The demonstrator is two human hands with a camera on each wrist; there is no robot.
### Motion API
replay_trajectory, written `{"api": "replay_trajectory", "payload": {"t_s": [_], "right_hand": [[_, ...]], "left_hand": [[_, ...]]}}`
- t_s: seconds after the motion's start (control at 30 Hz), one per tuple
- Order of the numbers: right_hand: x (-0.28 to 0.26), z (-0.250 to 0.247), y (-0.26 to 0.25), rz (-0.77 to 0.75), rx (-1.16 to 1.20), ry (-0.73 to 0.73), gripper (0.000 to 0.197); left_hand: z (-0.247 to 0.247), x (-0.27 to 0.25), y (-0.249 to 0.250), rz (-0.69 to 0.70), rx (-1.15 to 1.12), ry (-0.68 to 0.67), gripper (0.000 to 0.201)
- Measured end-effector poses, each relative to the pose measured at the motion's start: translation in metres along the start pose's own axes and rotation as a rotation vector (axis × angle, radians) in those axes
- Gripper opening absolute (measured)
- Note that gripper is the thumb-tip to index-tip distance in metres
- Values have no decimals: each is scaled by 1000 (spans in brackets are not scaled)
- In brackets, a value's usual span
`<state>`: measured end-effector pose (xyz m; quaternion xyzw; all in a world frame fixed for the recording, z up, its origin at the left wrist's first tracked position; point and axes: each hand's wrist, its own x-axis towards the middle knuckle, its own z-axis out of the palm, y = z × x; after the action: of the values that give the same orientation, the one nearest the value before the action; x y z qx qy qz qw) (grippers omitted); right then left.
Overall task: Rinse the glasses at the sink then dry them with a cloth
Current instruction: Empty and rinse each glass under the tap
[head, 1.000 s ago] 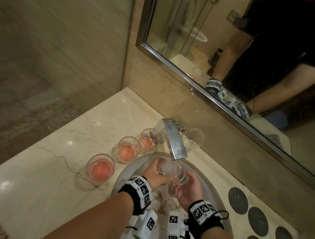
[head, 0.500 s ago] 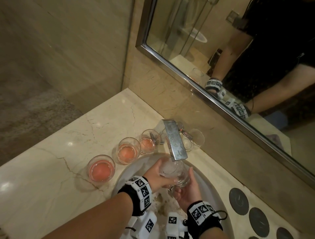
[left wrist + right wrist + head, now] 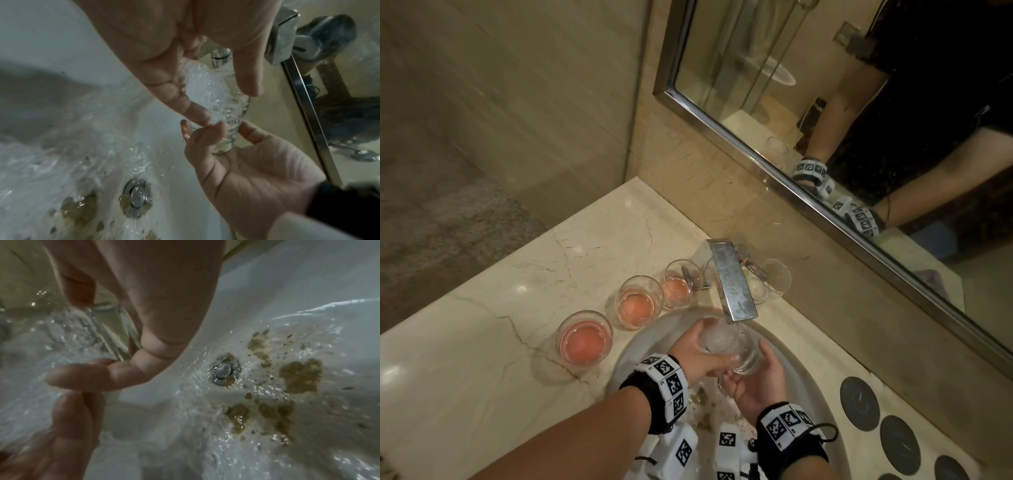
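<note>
A clear glass (image 3: 743, 349) tilts under the running faucet (image 3: 732, 284) over the white sink (image 3: 801, 373), with foaming water filling it. My left hand (image 3: 714, 344) grips its upper part, thumb (image 3: 248, 84) on one side and fingers (image 3: 191, 110) on the other. My right hand (image 3: 748, 363) pinches the thick base (image 3: 111, 331) from below. Three glasses with pink liquid (image 3: 584, 337) (image 3: 640, 301) (image 3: 678, 286) stand in a row on the counter left of the faucet. An empty glass (image 3: 774, 279) stands behind the faucet. No cloth is in view.
Brown residue (image 3: 298, 376) lies in the wet basin around the drain (image 3: 224, 371). Dark round coasters (image 3: 859, 402) sit on the marble counter (image 3: 465, 359) to the right. A mirror (image 3: 825, 85) runs along the back wall just behind the faucet.
Both hands stay on the glass under the stream. The glass has only shifted slightly in my hands.
</note>
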<state>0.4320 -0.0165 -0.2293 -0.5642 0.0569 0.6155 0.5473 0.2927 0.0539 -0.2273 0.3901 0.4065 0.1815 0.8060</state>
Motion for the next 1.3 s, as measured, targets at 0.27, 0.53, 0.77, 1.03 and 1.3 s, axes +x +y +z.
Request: {"api": "replay_trajectory", "payload": {"t_s": [0.27,0.53,0.77,1.03,1.3], "right_hand": [[0,-3,0,3,-43,68,71],[0,7,0,24,-81,38,68],[-5,11,-2,10,-38,38,61],[-35,-4,-7,-271,-308,283,42],[-77,-5,-30,-507,-661,510,37]], "left_hand": [[-1,-6,4,27,-7,-27,65],[-4,-5,7,-12,54,15,94],[-4,-5,7,-49,3,55,109],[-4,-21,-1,-109,209,17,91],[8,-39,-13,-155,246,-13,65]]}}
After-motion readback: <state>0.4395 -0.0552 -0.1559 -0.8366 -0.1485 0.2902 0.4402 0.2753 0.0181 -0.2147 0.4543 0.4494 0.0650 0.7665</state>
